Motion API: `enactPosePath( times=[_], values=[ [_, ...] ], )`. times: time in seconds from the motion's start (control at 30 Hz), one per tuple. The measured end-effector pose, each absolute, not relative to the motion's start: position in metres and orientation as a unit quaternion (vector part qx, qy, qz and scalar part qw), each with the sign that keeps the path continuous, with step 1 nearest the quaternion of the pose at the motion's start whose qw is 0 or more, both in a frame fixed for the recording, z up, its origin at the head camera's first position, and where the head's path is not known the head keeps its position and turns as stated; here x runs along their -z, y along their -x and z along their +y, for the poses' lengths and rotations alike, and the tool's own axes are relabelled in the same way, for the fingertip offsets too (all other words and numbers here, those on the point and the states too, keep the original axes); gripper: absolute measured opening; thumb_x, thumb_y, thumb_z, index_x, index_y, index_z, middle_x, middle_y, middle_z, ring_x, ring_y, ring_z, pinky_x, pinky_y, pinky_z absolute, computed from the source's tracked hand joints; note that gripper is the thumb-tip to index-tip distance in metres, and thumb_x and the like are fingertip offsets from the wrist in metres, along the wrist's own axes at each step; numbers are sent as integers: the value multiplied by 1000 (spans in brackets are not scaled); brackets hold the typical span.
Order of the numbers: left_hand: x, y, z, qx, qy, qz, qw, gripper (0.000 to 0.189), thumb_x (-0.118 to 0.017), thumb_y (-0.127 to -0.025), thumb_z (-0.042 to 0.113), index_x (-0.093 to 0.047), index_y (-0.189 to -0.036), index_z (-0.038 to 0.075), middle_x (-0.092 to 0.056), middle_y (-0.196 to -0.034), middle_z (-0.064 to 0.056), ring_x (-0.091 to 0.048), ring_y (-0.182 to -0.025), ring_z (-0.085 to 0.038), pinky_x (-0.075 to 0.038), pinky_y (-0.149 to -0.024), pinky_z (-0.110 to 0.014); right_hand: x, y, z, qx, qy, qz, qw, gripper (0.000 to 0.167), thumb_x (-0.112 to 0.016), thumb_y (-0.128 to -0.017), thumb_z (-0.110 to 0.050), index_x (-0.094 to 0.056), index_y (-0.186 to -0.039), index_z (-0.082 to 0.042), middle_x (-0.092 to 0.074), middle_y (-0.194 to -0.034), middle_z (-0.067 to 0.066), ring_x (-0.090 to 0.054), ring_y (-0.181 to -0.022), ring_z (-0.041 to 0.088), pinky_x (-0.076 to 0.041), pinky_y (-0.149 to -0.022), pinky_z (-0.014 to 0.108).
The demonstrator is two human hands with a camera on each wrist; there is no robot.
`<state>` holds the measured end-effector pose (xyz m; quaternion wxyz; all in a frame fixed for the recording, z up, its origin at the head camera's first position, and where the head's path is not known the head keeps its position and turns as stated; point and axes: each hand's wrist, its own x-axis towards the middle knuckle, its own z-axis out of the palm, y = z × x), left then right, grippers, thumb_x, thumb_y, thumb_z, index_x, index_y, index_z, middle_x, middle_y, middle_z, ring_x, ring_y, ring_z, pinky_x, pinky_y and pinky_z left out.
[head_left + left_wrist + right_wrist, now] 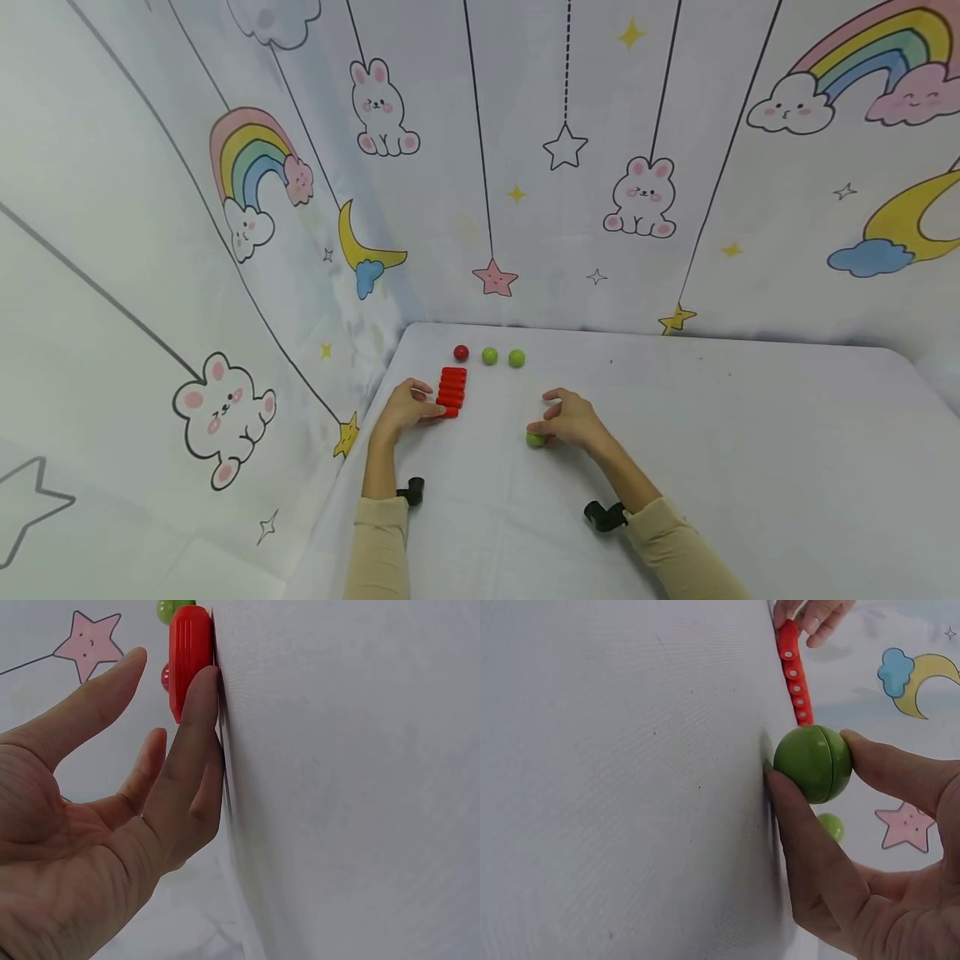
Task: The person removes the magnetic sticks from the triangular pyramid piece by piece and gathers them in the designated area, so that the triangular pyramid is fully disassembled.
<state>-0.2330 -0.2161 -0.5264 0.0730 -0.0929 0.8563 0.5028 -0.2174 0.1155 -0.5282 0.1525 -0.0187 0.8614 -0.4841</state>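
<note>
Between the thumb and a finger of my right hand (573,419) is a green ball (814,763) with a seam round it, held at the table surface. My left hand (406,408) lies at the near end of a row of red ridged rods (452,385). One straight finger of it touches the nearest rod (190,656), while the thumb stands apart from it in the left wrist view. In the right wrist view, small pale round spots show on the ends of the rods.
Beyond the rods, a red ball (461,353) and two green balls, one in the middle (490,356) and one on the right (517,357), form a line. The white table (712,450) meets a patterned cloth wall (540,242) at the back and left.
</note>
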Motion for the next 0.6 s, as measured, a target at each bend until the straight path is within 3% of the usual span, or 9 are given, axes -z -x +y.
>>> enactPosePath(
  times=[0.37, 0.6],
  values=[
    [523, 233, -214, -501, 102, 856, 75, 57, -86, -85, 16, -55, -130, 1, -54, -134, -25, -53, -115, -37, -51, -95, -46, 525, 220, 118, 472, 24, 868, 155, 72, -92, -80, -22, -58, -140, 0, -69, -112, 13, -73, -73, 16, -57, -80, 39],
    [519, 232, -210, -502, 113, 854, 79, 61, -84, -87, 20, -51, -135, 0, -47, -139, -27, -52, -117, -38, -51, -97, -46, 524, 222, 121, 487, 20, 860, 149, 67, -93, -79, -17, -62, -136, 0, -68, -115, 16, -72, -74, 17, -59, -73, 34]
  ],
)
